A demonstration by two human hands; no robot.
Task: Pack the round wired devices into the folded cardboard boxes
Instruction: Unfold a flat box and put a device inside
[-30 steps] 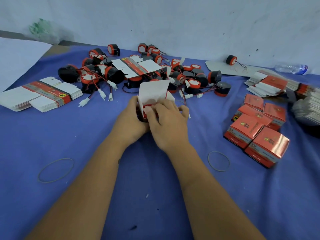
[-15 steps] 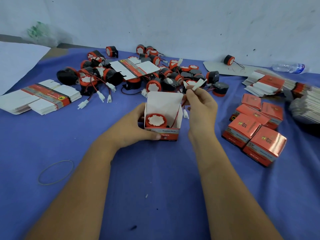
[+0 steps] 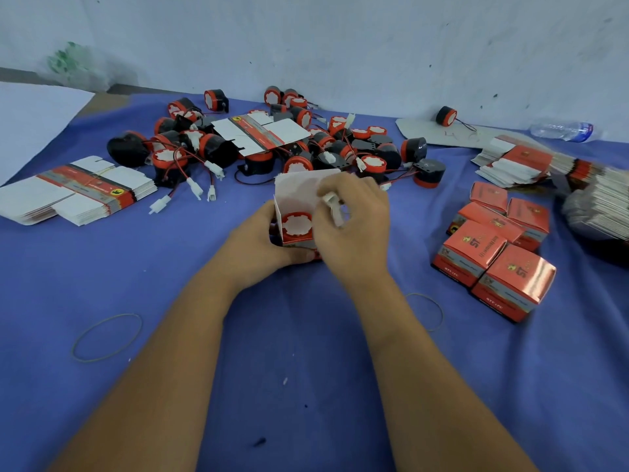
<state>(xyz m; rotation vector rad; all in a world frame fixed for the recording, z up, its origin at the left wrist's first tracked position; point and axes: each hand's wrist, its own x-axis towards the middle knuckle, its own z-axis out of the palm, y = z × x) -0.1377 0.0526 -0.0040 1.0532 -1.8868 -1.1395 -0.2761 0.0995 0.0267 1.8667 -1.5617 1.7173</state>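
— What have the hands got?

— My left hand (image 3: 258, 240) grips the open box (image 3: 294, 199) from its left side, fingers curled round the base, on the blue bench (image 3: 306, 352). One round device (image 3: 296, 225) sits inside it, white face up.

— And the right?

— My right hand (image 3: 354, 226) is over the box's right half, fingers pinching a white plug (image 3: 335, 207); it's blurred, so probably that device's wire end.

— The rest?

— The loose devices (image 3: 272, 144) are heaped behind the box, closed boxes (image 3: 497, 253) lie to the right, and flat boxes (image 3: 78, 195) are stacked on the left.
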